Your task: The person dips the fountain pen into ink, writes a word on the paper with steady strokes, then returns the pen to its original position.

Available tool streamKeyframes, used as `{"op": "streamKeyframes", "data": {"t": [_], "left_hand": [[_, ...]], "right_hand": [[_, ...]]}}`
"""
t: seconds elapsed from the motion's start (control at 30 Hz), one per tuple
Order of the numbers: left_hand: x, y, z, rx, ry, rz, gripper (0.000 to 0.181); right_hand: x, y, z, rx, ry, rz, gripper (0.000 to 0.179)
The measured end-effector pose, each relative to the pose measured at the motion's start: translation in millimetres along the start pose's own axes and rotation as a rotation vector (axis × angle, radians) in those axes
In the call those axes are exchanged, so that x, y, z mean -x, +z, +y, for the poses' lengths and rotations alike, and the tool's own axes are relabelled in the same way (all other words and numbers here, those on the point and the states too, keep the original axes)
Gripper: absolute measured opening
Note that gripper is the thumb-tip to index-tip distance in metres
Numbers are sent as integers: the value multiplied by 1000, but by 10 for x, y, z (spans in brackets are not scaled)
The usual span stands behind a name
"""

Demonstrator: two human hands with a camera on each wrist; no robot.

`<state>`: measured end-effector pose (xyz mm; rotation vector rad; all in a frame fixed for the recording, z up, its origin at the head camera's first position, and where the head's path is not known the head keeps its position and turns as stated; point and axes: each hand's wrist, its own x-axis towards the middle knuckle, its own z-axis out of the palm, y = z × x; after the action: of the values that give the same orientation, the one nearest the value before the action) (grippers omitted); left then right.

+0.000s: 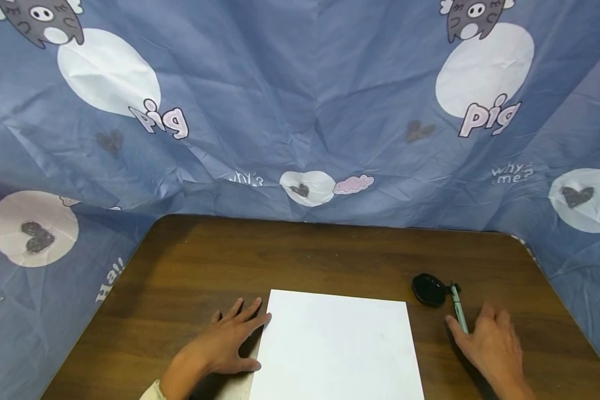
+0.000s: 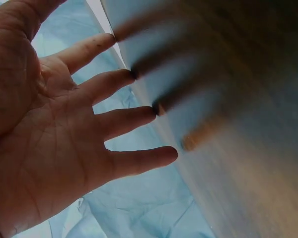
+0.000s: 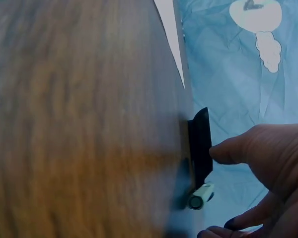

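A blank white sheet of paper (image 1: 337, 347) lies at the front middle of the wooden table. My left hand (image 1: 225, 341) rests at its left edge, fingers spread; index fingertip and thumb tip reach the paper's border. In the left wrist view the straight fingers (image 2: 131, 159) meet the tabletop at their tips. A pale green pen (image 1: 458, 308) lies to the right of the paper, its far end beside a round black object (image 1: 429, 289). My right hand (image 1: 495, 344) is just at the pen's near end, thumb and fingers apart, gripping nothing. The right wrist view shows the pen's end (image 3: 196, 202) beyond the hand.
The brown table (image 1: 290, 253) has rounded back corners. Behind it and along both sides hangs a blue cloth (image 1: 260, 100) printed with pigs, hearts and words. Bare wood (image 1: 525, 278) shows right of the pen.
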<state>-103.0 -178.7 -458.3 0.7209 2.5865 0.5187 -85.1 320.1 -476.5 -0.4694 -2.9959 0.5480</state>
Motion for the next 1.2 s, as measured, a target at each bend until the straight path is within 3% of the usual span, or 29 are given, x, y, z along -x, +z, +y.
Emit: {"op": "streamKeyframes", "data": {"t": [0.17, 0.57, 0.9, 1.2], "left_hand": [[2, -4, 15, -5, 8, 9, 86], [33, 33, 8, 25, 28, -6, 86], [24, 26, 28, 10, 23, 7, 86], [11, 19, 30, 9, 27, 4, 86]], "right_hand": [[-50, 6, 48, -26, 42, -79, 92], [-74, 103, 20, -78, 50, -49, 69], [-112, 148, 32, -134, 64, -10, 57], [-74, 154, 23, -170, 45, 137, 37]]}}
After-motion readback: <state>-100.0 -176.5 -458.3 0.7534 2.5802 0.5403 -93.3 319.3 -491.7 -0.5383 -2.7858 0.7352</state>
